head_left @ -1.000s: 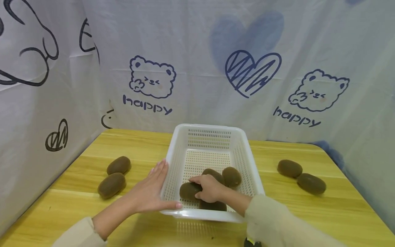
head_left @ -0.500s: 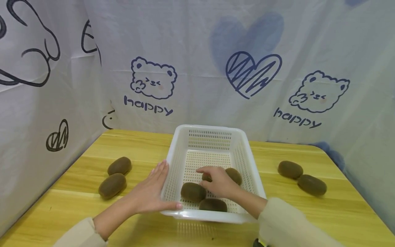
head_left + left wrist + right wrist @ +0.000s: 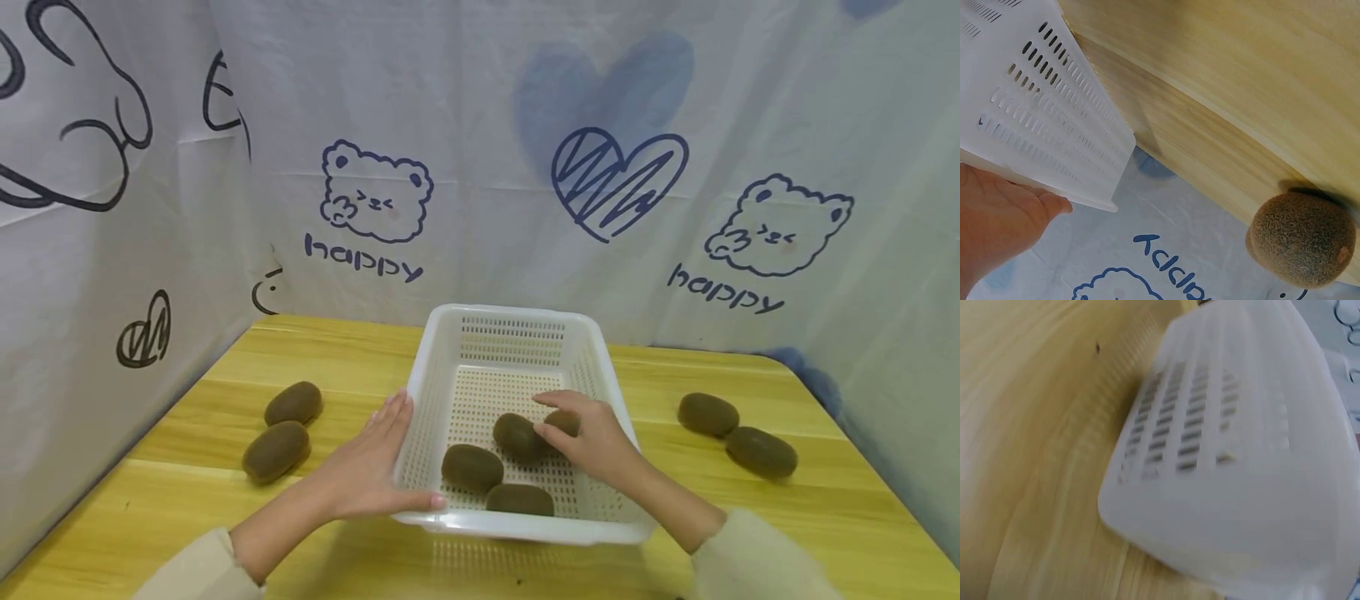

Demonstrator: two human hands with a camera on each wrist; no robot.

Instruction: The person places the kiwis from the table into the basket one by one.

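Looking down from the head view, we see our right hand [image 3: 592,437] inside the white basket [image 3: 517,321], with its fingers loosely spread and lying over one kiwi [image 3: 564,421] at the right inner side; we cannot tell if the fingers really close around this fruit or only rest on it, because the hand hides most of it. Just to the left of this hand, and touching or almost touching the covered fruit, sits a second kiwi [image 3: 519,437], with its long axis running from back-left to front-right. Two more kiwis lie nearer to us in the basket, one [image 3: 472,467] at the left and one [image 3: 520,499] close to the front wall, both lying mostly across. Our left hand [image 3: 367,471] is flat and open against the outer left wall of the basket, thumb along the front corner, and it holds nothing; the left wrist view shows the same palm [image 3: 997,219] under the perforated wall. On the table [image 3: 862,517], two kiwis [image 3: 283,429] lie well to the left of the basket, nearer to the left hand, and two others [image 3: 735,433] lie well to the right, nearer to the right hand.
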